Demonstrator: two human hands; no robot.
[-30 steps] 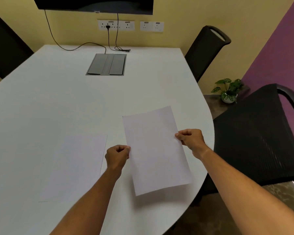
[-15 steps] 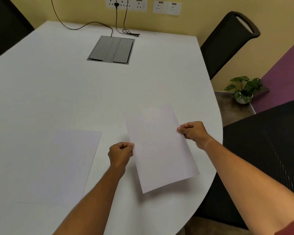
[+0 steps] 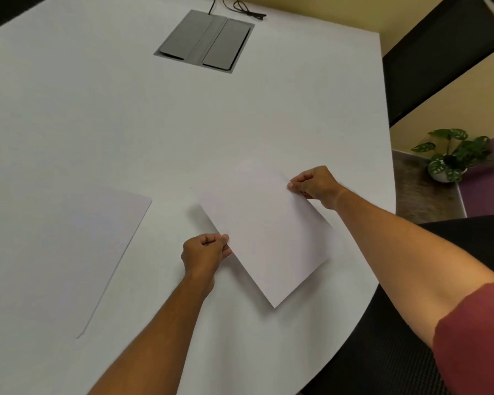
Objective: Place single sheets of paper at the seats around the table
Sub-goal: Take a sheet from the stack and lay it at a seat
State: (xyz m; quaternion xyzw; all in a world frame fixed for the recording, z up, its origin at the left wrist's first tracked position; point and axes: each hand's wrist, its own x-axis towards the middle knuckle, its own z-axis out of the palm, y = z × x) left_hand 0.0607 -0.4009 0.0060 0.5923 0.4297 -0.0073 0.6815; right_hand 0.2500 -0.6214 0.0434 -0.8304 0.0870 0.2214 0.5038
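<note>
Both hands pinch one white paper sheet (image 3: 265,232) over white table (image 3: 97,124) near right edge: left hand (image 3: 204,253) on left edge, right hand (image 3: 315,185) far-right edge. Second white sheet (image 3: 80,252) lies flat to the left.

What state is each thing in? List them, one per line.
held sheet: pinched at both side edges, turned at an angle, low over the table
left hand: pinching the sheet's left edge
right hand: pinching its right edge
placed sheet: lying flat, untouched
cable box: flaps closed
</note>
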